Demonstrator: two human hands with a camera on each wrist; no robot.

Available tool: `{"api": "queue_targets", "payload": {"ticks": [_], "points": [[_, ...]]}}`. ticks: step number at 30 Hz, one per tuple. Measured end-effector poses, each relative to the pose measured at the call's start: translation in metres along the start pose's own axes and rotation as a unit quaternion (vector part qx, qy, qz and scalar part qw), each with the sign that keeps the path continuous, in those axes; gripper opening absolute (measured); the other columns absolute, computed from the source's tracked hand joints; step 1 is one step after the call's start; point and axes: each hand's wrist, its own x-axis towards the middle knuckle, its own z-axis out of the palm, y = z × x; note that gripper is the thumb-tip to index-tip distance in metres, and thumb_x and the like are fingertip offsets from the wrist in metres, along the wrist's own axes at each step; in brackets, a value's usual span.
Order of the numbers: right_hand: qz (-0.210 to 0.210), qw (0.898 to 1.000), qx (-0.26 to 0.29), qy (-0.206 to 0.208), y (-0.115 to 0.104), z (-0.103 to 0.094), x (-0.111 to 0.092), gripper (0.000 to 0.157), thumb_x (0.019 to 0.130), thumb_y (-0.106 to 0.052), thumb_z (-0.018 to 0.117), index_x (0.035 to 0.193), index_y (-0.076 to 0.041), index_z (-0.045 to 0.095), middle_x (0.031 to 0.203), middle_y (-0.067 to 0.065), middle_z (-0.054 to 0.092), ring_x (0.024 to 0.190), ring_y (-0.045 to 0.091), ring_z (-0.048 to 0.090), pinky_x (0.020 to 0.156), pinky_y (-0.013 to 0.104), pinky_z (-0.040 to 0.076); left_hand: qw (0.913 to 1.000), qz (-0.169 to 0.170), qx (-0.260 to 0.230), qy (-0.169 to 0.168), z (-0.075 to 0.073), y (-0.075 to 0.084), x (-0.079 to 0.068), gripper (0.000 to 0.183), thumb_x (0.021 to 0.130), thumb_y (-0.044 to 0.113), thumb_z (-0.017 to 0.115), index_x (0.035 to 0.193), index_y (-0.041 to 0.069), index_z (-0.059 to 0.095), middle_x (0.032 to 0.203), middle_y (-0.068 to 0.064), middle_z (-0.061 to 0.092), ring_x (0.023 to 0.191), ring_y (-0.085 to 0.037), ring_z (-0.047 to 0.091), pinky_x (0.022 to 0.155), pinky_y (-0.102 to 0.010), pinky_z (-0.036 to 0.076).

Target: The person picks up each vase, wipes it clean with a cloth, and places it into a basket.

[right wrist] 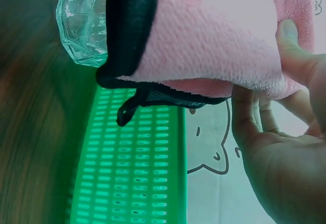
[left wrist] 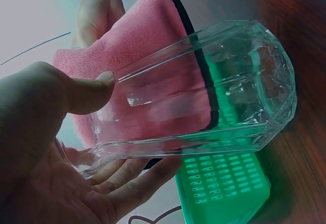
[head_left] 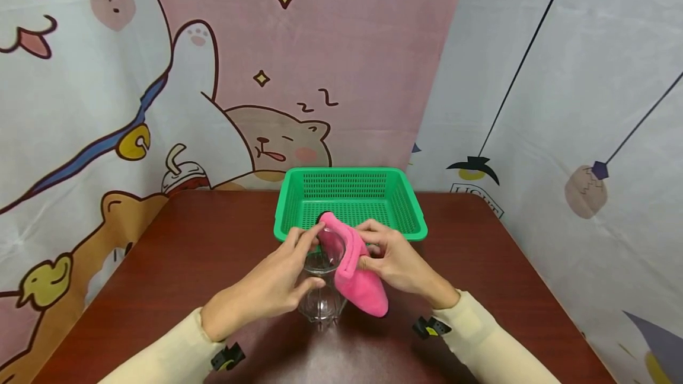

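The left hand [head_left: 274,280] holds a glass [head_left: 322,304], seemingly to steady it, while the right hand [head_left: 399,258] pinches a cloth [head_left: 367,294] at its right.

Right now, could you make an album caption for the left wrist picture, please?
A left hand holds a clear cup, with a pink cloth and green basket behind it.

left grip [left wrist: 35,142]: holds clear glass [left wrist: 204,99] | black-edged pink cloth [left wrist: 137,35]: partly seen through glass | green basket [left wrist: 224,183]: beyond | worktop [left wrist: 308,152]: reddish-brown
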Motion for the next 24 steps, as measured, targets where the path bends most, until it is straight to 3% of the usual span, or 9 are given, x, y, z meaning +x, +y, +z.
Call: {"api": "queue_targets", "payload": {"ticks": [4, 11, 19, 24], "points": [[-0.003, 1.000, -0.001, -0.008, -0.0011, 0.0006, -0.0005, 0.045, 0.101, -0.001, 0.089, 0.145, -0.010, 0.083, 0.144, 0.011, 0.070, 0.137, 0.028, 0.060, 0.094, 0.031, 0.070, 1.0000, 0.003, 0.003, 0.003, -0.0006, 0.0005, -0.0002, 0.106, 0.102, 0.022, 0.093, 0.183, 0.006, 0.027, 0.153, -0.019, 0.057, 0.135, -0.032, 0.074, 0.103, -0.040, 0.067], [-0.006, 1.000, -0.010, -0.014, -0.0003, 0.0018, -0.0007, 0.047, 0.101, 0.000, 0.088, 0.147, -0.010, 0.081, 0.150, 0.011, 0.068, 0.141, 0.032, 0.060, 0.097, 0.031, 0.070, 1.0000, 0.008, 0.004, 0.004, -0.0002, -0.0003, 0.0000, 0.104, 0.104, 0.024, 0.092, 0.183, 0.006, 0.027, 0.153, -0.019, 0.057, 0.126, -0.029, 0.074, 0.093, -0.031, 0.062], [-0.012, 1.000, 0.005, -0.018, 0.0013, 0.0056, -0.0005, 0.047, 0.102, 0.002, 0.086, 0.147, -0.009, 0.081, 0.151, 0.014, 0.067, 0.139, 0.034, 0.064, 0.097, 0.031, 0.070, 1.0000, 0.002, 0.001, 0.003, 0.0000, -0.0004, -0.0019, 0.105, 0.103, 0.022, 0.093, 0.183, 0.006, 0.027, 0.153, -0.019, 0.056, 0.133, -0.031, 0.074, 0.102, -0.039, 0.066], [-0.010, 1.000, 0.000, -0.019, 0.0017, 0.0056, 0.0003, 0.045, 0.102, 0.001, 0.086, 0.146, -0.010, 0.082, 0.151, 0.013, 0.068, 0.137, 0.034, 0.068, 0.096, 0.030, 0.070, 1.0000, 0.006, 0.005, -0.001, -0.0020, 0.0005, -0.0016, 0.104, 0.103, 0.024, 0.092, 0.183, 0.006, 0.027, 0.153, -0.018, 0.056, 0.128, -0.029, 0.073, 0.096, -0.034, 0.064]]}}
